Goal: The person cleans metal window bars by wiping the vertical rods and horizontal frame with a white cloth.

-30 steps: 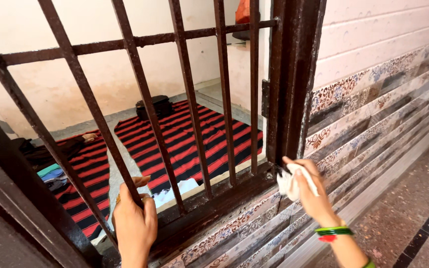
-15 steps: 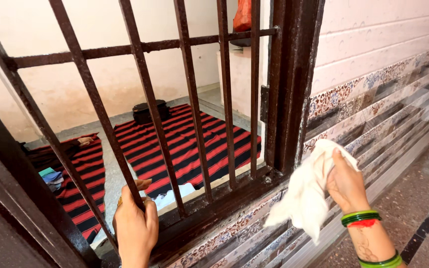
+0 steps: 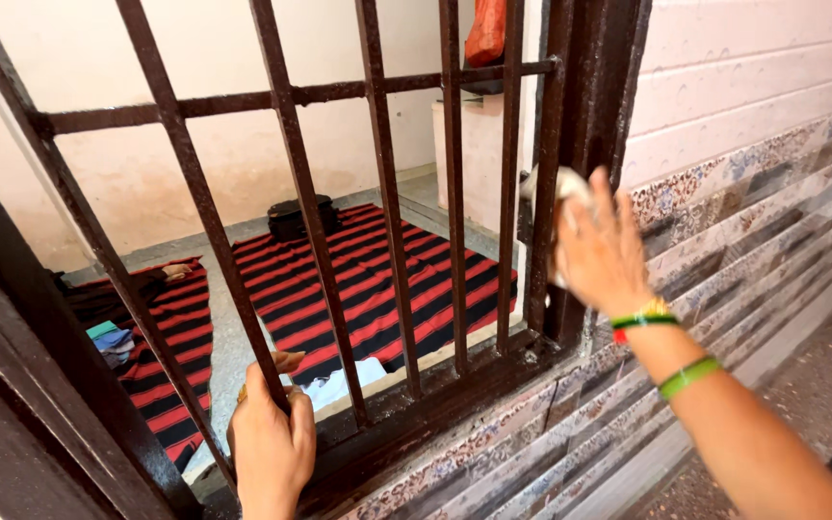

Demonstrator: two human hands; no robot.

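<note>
My left hand point(image 3: 272, 433) grips the lower end of a dark brown iron bar point(image 3: 206, 207) of a window grille, just above the sill point(image 3: 416, 404). My right hand point(image 3: 601, 248), with green bangles at the wrist, presses a white cloth point(image 3: 560, 185) against the grille's thick right frame post point(image 3: 585, 144) at about mid height. Most of the cloth is hidden under my palm.
Through the bars I see a room with red and black striped mats point(image 3: 377, 279) on the floor, a black bag point(image 3: 299, 218) and some folded clothes point(image 3: 113, 339). Patterned tiles point(image 3: 724, 183) cover the wall to the right. A speckled floor point(image 3: 811, 404) lies below.
My right hand rose with the cloth from the sill's right corner up to the middle of the frame post. The cloth hung loose half a second ago and is now pressed flat. My left hand stayed put.
</note>
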